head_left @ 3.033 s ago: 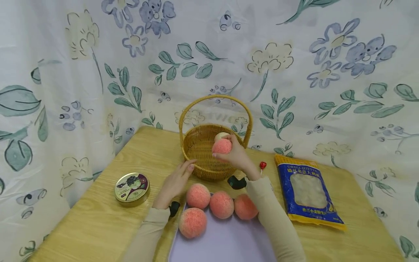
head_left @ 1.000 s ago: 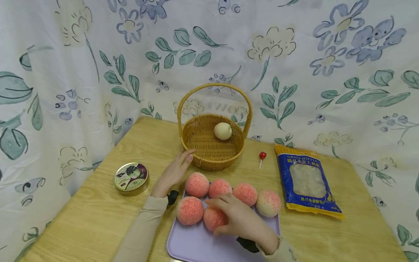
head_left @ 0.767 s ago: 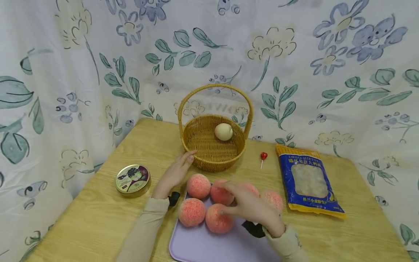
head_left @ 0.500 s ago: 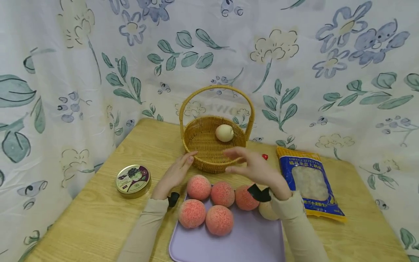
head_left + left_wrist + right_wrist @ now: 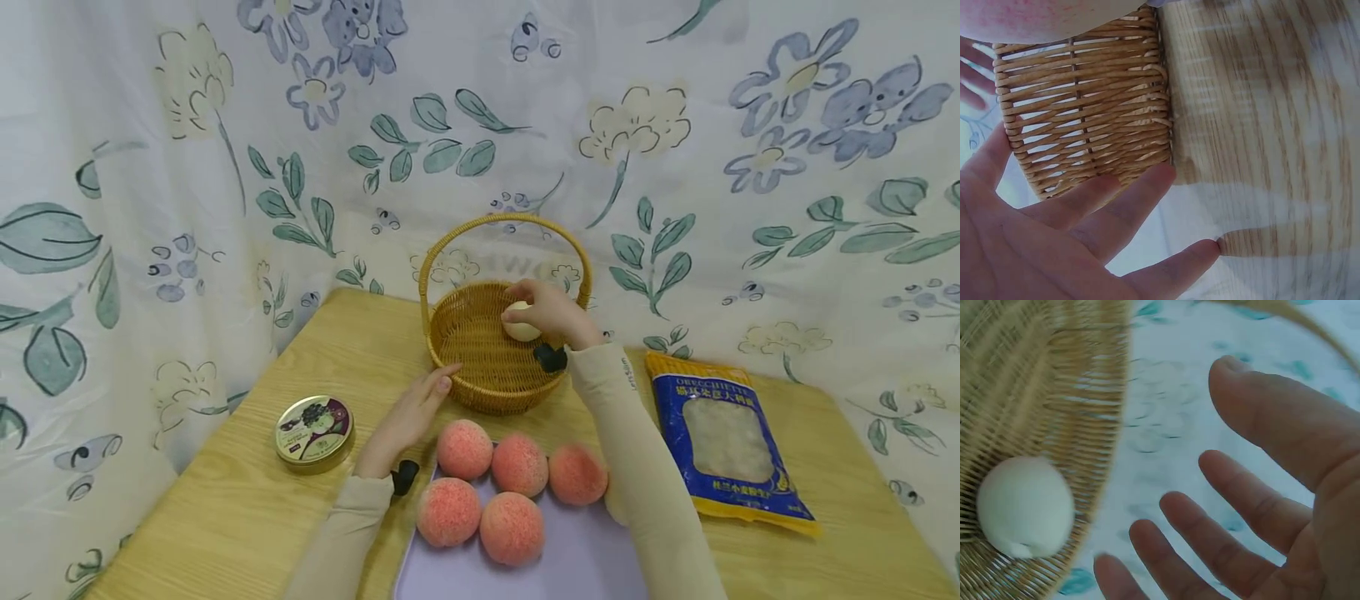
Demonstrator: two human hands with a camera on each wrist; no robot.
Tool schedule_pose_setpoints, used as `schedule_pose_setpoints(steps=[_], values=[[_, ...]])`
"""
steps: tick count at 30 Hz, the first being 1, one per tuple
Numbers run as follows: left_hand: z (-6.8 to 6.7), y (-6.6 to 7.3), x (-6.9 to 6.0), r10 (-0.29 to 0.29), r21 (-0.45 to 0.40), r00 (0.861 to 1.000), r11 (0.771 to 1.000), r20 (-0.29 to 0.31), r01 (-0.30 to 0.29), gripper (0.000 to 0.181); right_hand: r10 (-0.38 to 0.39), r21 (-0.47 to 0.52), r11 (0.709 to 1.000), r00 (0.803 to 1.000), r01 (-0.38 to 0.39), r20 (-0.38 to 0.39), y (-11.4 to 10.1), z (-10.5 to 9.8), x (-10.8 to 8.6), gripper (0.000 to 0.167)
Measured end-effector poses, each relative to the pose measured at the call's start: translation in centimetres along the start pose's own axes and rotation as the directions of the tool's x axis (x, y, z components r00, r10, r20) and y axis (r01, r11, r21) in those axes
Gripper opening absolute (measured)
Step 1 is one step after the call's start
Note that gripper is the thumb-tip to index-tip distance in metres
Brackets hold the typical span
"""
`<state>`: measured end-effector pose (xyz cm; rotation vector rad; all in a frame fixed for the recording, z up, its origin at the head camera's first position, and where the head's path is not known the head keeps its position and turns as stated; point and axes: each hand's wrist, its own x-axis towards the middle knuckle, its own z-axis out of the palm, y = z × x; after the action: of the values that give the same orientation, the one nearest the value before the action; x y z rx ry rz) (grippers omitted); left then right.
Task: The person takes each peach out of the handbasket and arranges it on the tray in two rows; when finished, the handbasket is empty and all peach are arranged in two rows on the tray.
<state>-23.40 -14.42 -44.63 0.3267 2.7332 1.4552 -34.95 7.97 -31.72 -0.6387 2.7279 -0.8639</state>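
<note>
A wicker basket (image 5: 487, 398) with an arched handle stands at the back of the table, one pale peach (image 5: 521, 323) inside. Over that peach is my right hand (image 5: 553, 312), fingers spread; the right wrist view shows a gap between the hand (image 5: 1260, 531) and the peach (image 5: 1025, 509). My left hand (image 5: 408, 417) rests its straight fingers on the basket's front left side, and in the left wrist view they lie along the wicker wall (image 5: 1085, 106). Several pink peaches (image 5: 512, 529) sit on a lilac tray (image 5: 577, 567); one at its right is mostly hidden by my right sleeve.
A round tin (image 5: 313, 433) stands on the wooden table (image 5: 225, 500) at left. To the right lies a blue and yellow bag of pasta (image 5: 731, 442). A floral curtain (image 5: 300, 200) hangs behind the table. The lollipop seen earlier is hidden by the right arm.
My right hand held a pink peach at the basket, then was at the tray with that row fuller. It has since let go and moved back over the basket. The left hand stayed.
</note>
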Motion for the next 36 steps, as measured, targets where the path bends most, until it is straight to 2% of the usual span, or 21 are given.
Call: schedule_pose_setpoints(steps=[3, 6, 13, 17, 20, 23, 26, 28, 32, 34, 36], values=[[0.1, -0.1, -0.1, -0.003, -0.009, 1.0, 1.0, -0.026, 0.002, 0.048, 0.047, -0.013, 0.999, 0.999, -0.047, 0.012, 0.3, 0.7, 2.3, 0.056], [0.1, 0.0, -0.1, 0.008, -0.003, 0.999, 1.0, -0.039, -0.008, 0.047, 0.097, -0.005, 0.995, 0.995, -0.097, 0.012, 1.0, 1.2, 3.9, 0.061], [0.7, 0.3, -0.2, 0.003, 0.0, 0.999, 1.0, -0.038, -0.003, 0.045, 0.153, 0.024, 0.988, 0.988, -0.153, 0.014, 3.5, 2.7, 5.1, 0.072], [0.7, 0.4, -0.2, 0.0, -0.001, 0.999, 1.0, -0.036, 0.0, 0.046, 0.187, -0.031, 0.982, 0.982, -0.188, -0.019, 4.2, 3.6, 5.9, 0.075], [0.6, 0.3, -0.3, -0.021, -0.001, 0.999, 1.0, -0.044, 0.021, 0.047, 0.183, -0.101, 0.977, 0.982, -0.187, -0.049, 4.4, 4.2, 6.5, 0.071], [0.6, 0.4, -0.4, -0.042, -0.003, 0.998, 0.999, -0.044, 0.042, 0.048, 0.169, -0.188, 0.966, 0.984, -0.176, -0.053, 4.5, 4.2, 6.6, 0.057], [0.7, 0.6, -0.4, -0.054, -0.009, 0.998, 0.998, -0.039, 0.054, 0.05, 0.165, -0.249, 0.954, 0.986, -0.169, -0.035, 4.5, 3.9, 6.3, 0.044], [0.7, 0.7, -0.4, -0.06, -0.016, 0.998, 0.998, -0.037, 0.059, 0.05, 0.172, -0.262, 0.95, 0.985, -0.168, -0.008, 4.6, 3.8, 6.0, 0.042], [0.6, 0.8, -0.5, -0.066, -0.014, 0.997, 0.998, -0.042, 0.066, 0.049, 0.176, -0.086, 0.983, 0.976, -0.165, 0.132, 5.3, 4.0, 5.7, 0.045], [0.5, 0.8, -0.6, -0.066, -0.013, 0.997, 0.998, -0.044, 0.066, 0.049, 0.165, 0.026, 0.984, 0.963, -0.175, 0.215, 5.7, 4.5, 5.7, 0.048], [0.4, 0.9, -0.6, -0.066, -0.013, 0.997, 0.998, -0.044, 0.066, 0.049, 0.147, 0.095, 0.979, 0.95, -0.179, 0.275, 5.7, 5.1, 5.8, 0.049]])
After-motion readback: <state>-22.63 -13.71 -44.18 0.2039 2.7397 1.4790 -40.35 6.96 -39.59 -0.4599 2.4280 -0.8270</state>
